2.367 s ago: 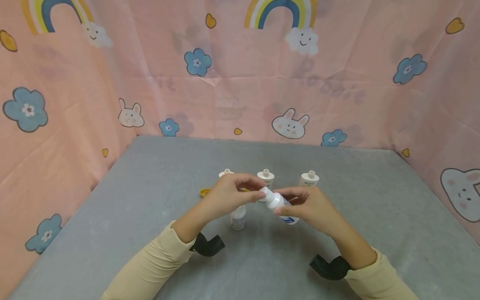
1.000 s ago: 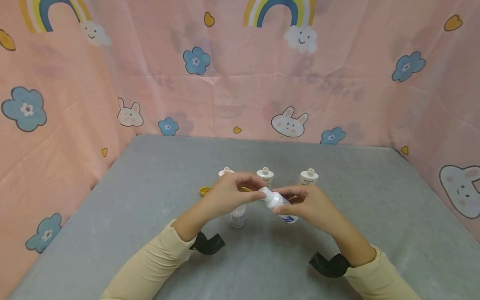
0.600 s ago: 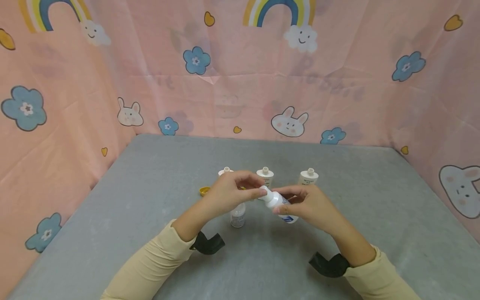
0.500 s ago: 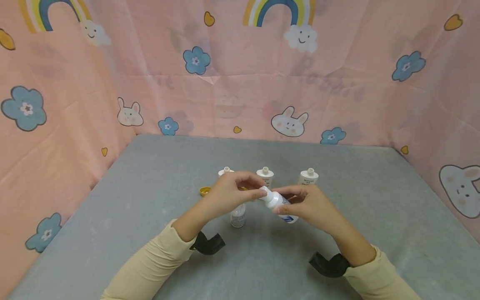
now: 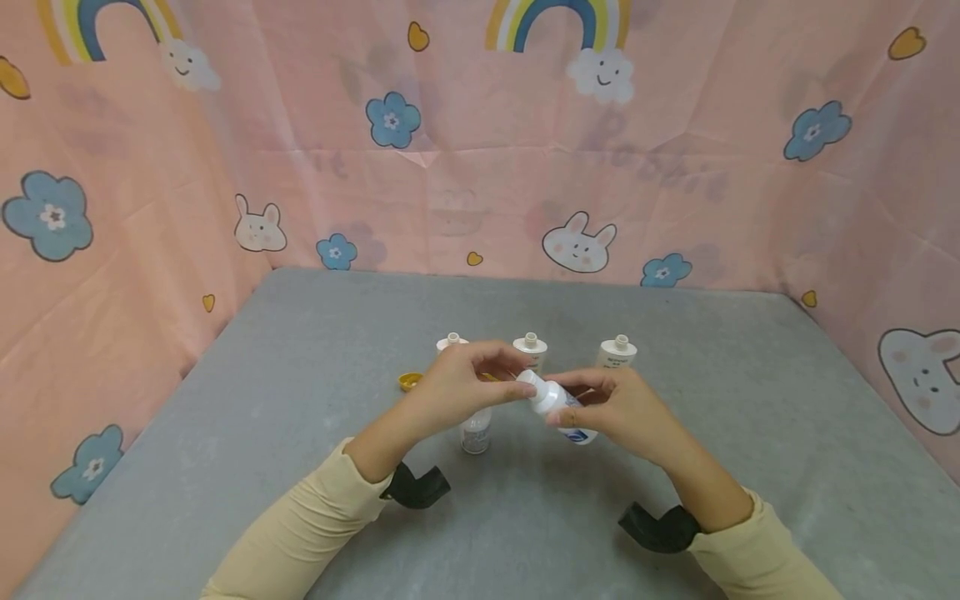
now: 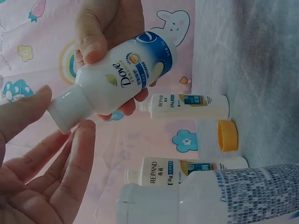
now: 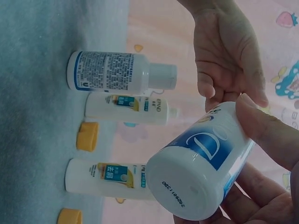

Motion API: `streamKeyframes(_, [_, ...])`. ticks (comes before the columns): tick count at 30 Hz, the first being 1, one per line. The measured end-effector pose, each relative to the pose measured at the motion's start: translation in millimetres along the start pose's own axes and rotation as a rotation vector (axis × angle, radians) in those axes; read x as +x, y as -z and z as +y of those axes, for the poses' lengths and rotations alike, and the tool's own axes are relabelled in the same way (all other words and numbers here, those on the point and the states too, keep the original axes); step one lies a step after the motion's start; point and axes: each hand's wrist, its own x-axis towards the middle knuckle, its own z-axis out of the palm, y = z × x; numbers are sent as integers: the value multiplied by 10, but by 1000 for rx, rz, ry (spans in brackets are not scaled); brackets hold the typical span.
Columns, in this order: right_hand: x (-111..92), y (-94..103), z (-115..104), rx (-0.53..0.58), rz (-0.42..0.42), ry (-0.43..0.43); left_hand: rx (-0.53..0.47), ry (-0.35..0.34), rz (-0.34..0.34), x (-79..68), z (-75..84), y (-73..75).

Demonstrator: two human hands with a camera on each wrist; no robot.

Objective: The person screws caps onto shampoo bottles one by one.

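Observation:
In the head view my left hand point(image 5: 471, 379) pinches the white cap point(image 6: 70, 108) of a small Dove bottle between thumb and fingertips. My right hand point(image 5: 624, 414) grips the body of that Dove bottle point(image 6: 122, 72), white with a blue lower part. The bottle is held tilted above the table, cap end up and to the left, its base facing the right wrist camera. The cap sits on the bottle neck. Beneath my left hand a second white bottle point(image 7: 112, 72), capped and covered with fine print, stands upright on the table.
Behind the hands, three white REPAND bottles stand in a row without caps: left point(image 5: 452, 340), middle point(image 5: 531, 348) and right point(image 5: 617, 354). Yellow caps lie near them, one cap point(image 5: 408, 382) at the left. A pink patterned cloth point(image 5: 480, 192) hangs around the grey table point(image 5: 300, 350).
The left thumb and fingers shift slightly on the cap, and more of the cap shows now. The right hand and the Dove bottle stay nearly in place.

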Motion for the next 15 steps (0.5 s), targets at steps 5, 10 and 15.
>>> streamKeyframes(5, [-3,8,6,-8,0,-16,16,-21,-4,7,-13,-9])
streamKeyframes(10, [-3,14,9,-7,-4,-6,-8,-44,-39,-5,-3,1])
streamKeyframes(15, [-7,14,-6,1,-5,2,-28,-21,-26,-11,14,-1])
